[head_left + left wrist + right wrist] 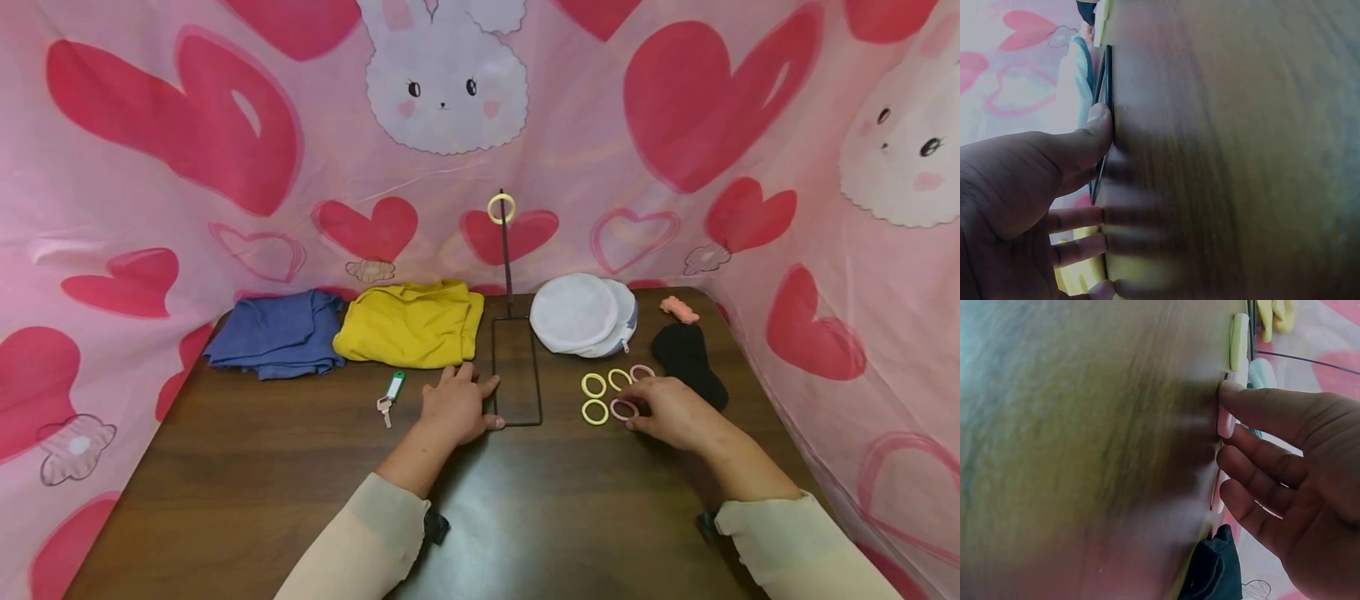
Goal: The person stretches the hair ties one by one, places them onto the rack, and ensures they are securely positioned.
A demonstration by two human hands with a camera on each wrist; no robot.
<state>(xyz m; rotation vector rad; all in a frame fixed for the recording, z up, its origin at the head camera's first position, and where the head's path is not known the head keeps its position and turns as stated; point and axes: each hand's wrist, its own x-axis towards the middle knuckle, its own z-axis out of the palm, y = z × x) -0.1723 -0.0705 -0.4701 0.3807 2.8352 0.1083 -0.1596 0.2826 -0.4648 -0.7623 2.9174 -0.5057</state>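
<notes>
One folded blue cloth (276,335) and one yellow cloth (412,323) lie at the far left of the wooden table (247,475). One key with a green tag (390,395) lies nearer. The left hand (455,406) rests flat, fingers spread, its thumb touching the rectangular base of the single black wire stand (516,371); one yellow ring (501,208) hangs at the top of its post. Two white round pouches (583,315) are stacked to the right. Five rings lie loose: three yellow rings (595,398) and two pink; the right hand (671,412) pinches the nearer pink ring (623,409) on the table. One black cloth (686,354) and one pink clip (678,309) lie far right.
</notes>
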